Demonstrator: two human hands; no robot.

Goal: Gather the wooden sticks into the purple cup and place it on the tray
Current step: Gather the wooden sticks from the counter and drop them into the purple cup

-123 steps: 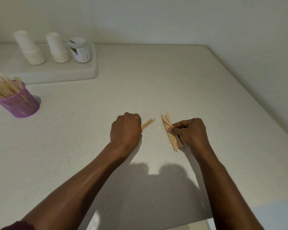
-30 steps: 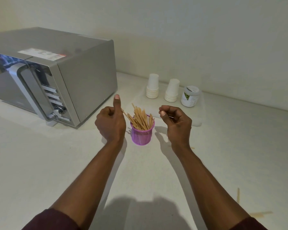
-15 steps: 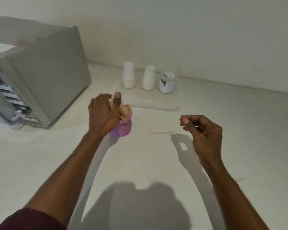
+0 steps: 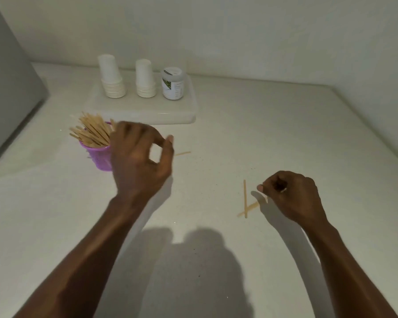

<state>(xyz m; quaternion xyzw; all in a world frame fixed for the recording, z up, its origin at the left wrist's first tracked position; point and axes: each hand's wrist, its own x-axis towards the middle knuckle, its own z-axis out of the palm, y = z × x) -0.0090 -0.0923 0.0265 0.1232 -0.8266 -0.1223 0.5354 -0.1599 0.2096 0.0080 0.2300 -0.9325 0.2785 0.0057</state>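
Gathering step, unfinished: the purple cup (image 4: 98, 157), crammed with wooden sticks (image 4: 92, 131), stands on the counter (image 4: 285, 134) left of centre, just before the tray (image 4: 147, 115). Beside it hovers the blurred left hand (image 4: 140, 161), loosely curled round nothing visible. The right hand (image 4: 292, 198), lower right, curls at the end of two crossed sticks (image 4: 245, 200), though whether it pinches one cannot be told. A stray stick (image 4: 182, 154) lies at centre, so the next move probably calls for fine pinches off the flat counter, and the paper cup stacks (image 4: 112, 81) and jar (image 4: 173, 84) crowd the tray's rear.
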